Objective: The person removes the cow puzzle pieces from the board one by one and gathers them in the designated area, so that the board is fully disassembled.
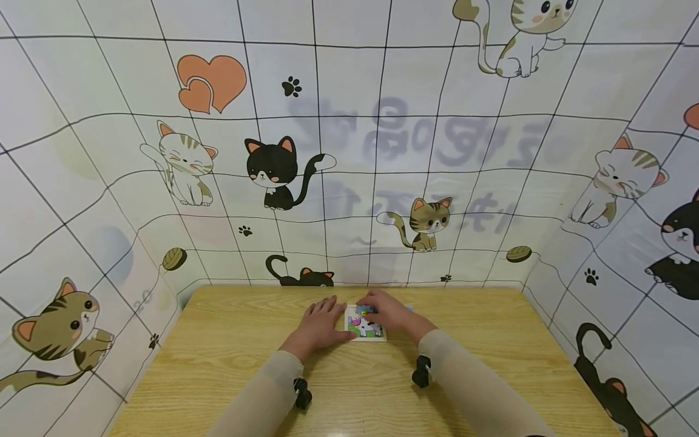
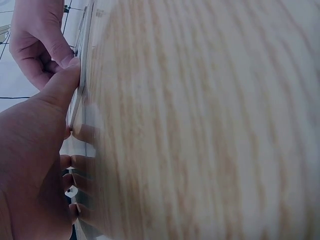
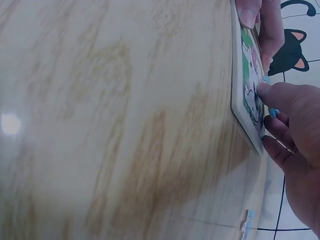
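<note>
A small jigsaw puzzle (image 1: 366, 328) with a white frame and a cartoon cow picture lies on the table. My left hand (image 1: 321, 325) is at its left side, fingers spread flat on the tabletop, thumb (image 2: 67, 82) pressing the frame's near left edge. Over the upper right of the picture, my right hand (image 1: 389, 312) has thumb and fingers bent. In the right wrist view a blue puzzle piece (image 3: 273, 112) shows between the right thumb and fingers, mostly hidden by them. The right thumb tip touches the picture.
A light wood table (image 1: 246, 321) runs up to a wall sheet (image 1: 349, 139) printed with cats and grid lines. A blue puzzle piece (image 3: 246, 224) lies on the table to the right of the puzzle, partly hidden behind the right hand in the head view.
</note>
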Action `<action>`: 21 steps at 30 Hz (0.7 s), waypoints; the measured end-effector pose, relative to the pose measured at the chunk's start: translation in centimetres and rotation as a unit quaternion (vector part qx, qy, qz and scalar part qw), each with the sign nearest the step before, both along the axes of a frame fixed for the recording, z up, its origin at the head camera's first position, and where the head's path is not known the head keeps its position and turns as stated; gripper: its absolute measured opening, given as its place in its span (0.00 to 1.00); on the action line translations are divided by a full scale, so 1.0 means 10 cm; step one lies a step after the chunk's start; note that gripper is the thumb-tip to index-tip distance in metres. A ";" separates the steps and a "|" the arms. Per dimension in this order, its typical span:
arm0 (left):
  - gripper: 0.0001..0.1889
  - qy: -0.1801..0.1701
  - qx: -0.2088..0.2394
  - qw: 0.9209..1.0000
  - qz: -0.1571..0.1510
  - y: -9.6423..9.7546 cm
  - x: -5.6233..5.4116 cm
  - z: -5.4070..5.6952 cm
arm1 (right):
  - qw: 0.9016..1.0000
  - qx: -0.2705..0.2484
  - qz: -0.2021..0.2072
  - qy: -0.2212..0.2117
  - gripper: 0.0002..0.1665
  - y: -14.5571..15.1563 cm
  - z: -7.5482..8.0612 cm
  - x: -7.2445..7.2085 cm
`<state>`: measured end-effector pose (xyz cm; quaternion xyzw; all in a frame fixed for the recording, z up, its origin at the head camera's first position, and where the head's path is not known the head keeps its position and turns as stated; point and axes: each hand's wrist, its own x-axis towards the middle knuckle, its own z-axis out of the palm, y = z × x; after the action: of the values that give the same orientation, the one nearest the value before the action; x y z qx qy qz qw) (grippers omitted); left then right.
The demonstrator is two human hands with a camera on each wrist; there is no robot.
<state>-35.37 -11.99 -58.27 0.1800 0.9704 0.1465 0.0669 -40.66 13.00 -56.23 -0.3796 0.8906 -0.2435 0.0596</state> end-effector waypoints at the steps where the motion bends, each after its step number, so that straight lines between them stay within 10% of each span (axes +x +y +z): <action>1: 0.49 0.000 0.000 1.000 0.000 0.00 0.00 0.00 | 1.000 0.004 -0.001 0.000 0.22 0.00 0.01 0.00; 21: 0.48 0.000 -0.001 1.000 0.000 0.01 0.00 0.01 | 0.998 -0.028 -0.048 0.017 0.17 0.10 -0.03 0.00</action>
<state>-35.40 -11.92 -58.20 0.1799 0.9706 0.1452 0.0672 -40.62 13.98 -56.52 -0.3425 0.9013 -0.2643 0.0220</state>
